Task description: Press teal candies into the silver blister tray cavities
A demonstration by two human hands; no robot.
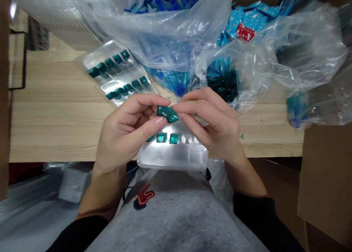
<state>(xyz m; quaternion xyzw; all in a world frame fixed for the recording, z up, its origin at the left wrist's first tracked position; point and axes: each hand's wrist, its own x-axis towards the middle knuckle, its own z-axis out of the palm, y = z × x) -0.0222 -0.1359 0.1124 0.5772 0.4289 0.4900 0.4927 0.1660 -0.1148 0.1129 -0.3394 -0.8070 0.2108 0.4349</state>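
Observation:
Between both hands is a small shiny dark-green piece [168,114], like a wrapped sweet in glossy film; its exact kind I cannot tell. My left hand [129,131] pinches its left end between thumb and fingertips. The fingers of my right hand [211,120] close on its right end. Just below them lies a clear plastic tray [173,160] at the table edge, partly hidden by my hands. Green square pieces [174,138] sit in some of its pockets, while pockets to the right show no green.
Two more clear trays [103,84] with rows of green pieces lie at the left. Behind is a large clear bag [165,32] with blue pieces. An open bag of dark-green pieces [224,85] stands at right, near blue printed packets [247,19]. Stacked clear plastic [60,17] is back left.

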